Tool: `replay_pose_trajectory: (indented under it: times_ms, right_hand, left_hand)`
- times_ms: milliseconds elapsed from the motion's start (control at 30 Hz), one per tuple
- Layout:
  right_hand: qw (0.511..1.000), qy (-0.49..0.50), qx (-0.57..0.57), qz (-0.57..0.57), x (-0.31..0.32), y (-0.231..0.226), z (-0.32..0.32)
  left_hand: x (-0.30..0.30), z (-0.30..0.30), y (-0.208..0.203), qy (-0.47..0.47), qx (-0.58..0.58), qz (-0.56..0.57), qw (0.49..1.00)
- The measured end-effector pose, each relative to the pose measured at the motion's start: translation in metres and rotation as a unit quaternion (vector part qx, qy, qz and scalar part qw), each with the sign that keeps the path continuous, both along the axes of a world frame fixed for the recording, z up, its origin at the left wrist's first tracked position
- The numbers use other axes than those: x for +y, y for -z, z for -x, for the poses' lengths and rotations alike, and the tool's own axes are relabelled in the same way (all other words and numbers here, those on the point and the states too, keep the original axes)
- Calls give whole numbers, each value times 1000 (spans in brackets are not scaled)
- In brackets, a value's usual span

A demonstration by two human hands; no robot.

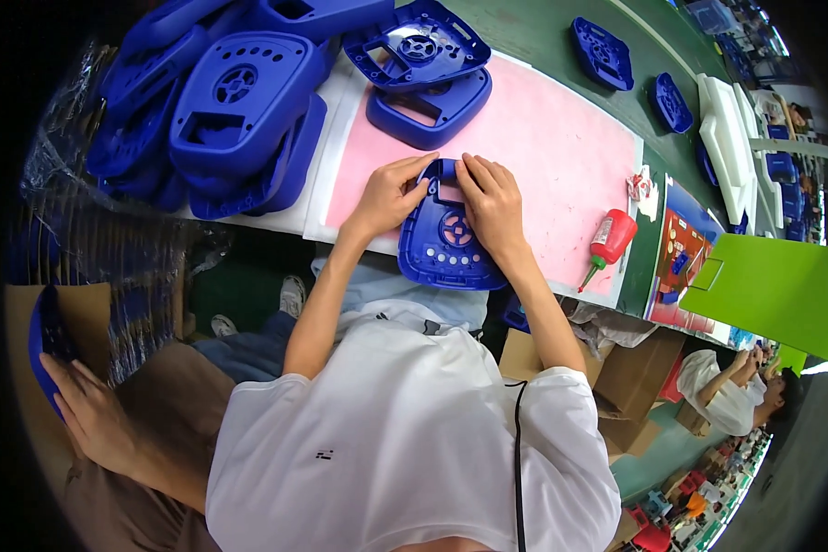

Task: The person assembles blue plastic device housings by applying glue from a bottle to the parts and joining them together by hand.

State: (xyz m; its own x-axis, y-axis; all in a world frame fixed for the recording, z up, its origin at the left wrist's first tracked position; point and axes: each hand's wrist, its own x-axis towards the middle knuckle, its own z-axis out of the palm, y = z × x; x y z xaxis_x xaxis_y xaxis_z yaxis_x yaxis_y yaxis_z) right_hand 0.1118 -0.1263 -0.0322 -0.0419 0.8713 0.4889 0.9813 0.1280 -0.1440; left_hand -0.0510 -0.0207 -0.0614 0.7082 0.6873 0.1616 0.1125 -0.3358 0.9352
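Above the table's near edge, a blue plastic housing shell (420, 247) lies inside up. It has a round spoked opening in its middle, a row of small pale round spots near me, and a rectangular window at its far end. My left hand (393, 196) grips the shell's far left corner, thumb and fingers pinched at the rim. My right hand (495, 204) is closed over the far right side, its fingers reaching across beside the window. Whether a small part sits under my fingertips is hidden. Just beyond, two more blue shells (423, 120) lie stacked on the pink sheet.
A pile of blue housings (239, 101) rises at the left. On the right of the pink sheet (552, 166) lies a red squeeze bottle (614, 235) with a green nozzle. Another person's hand (97, 419) holds a blue part at lower left. A green panel (773, 285) juts in at right.
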Motion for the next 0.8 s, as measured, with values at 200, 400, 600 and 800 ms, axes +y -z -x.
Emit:
replay_pose_trajectory:
  times_ms: [200, 400, 600, 800]
  right_hand:
    - [999, 0, -32, 9, -2, 4, -1]
    - [998, -29, -30, 39, 2, -1, -11]
    - [949, -76, 178, 250, 9, -28, -61]
    - [880, 298, 236, 285, -21, -21, -186]
  left_hand:
    - [-2, 0, 3, 0, 0, -13, 1000]
    - [1, -4, 0, 5, -19, -37, 999]
    - [2, 2, 15, 15, -149, 146, 978]
    - [10, 11, 21, -40, -207, 219, 953]
